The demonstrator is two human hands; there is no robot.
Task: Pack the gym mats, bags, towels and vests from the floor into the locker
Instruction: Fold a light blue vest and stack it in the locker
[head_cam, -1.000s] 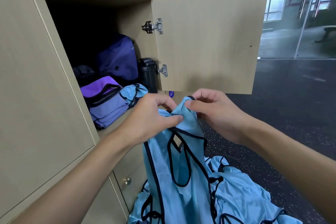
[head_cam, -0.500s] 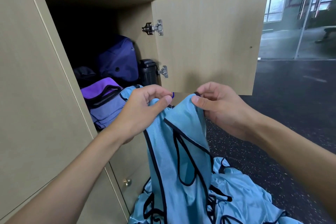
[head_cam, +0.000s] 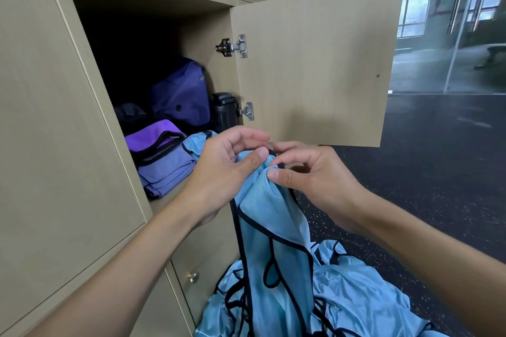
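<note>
The light-blue mesh vest with black piping [head_cam: 269,216] hung in front of the open locker [head_cam: 205,35]. Its top edge was about level with the shelf, and its tail trailed down into the heap of matching blue vests [head_cam: 356,298] on the dark speckled floor [head_cam: 424,172]. Half a second earlier the two hands had held the shoulders spread apart. They had since come together, so the top of the vest was bunched into one narrow fold. From where I stood, that looked like the garment being doubled over to make it small enough to stow, not the stowing itself. None of it had yet crossed into the locker.

The left hand [head_cam: 221,169] had its thumb pressed down on the cloth against curled fingers, a closed grip on the left side of the fold. The right hand [head_cam: 309,175] pinched the same fold just beside it, thumb below and fingertips on the black trim above. The two thumbs were nearly touching.

Inside, another blue vest [head_cam: 195,141] already lay at the front of the shelf, against a purple and lilac bag [head_cam: 161,153]. A dark purple bag [head_cam: 180,93] and a black cylindrical container [head_cam: 223,111] sat behind them. The wooden door [head_cam: 315,63] stood wide open to the right.
</note>
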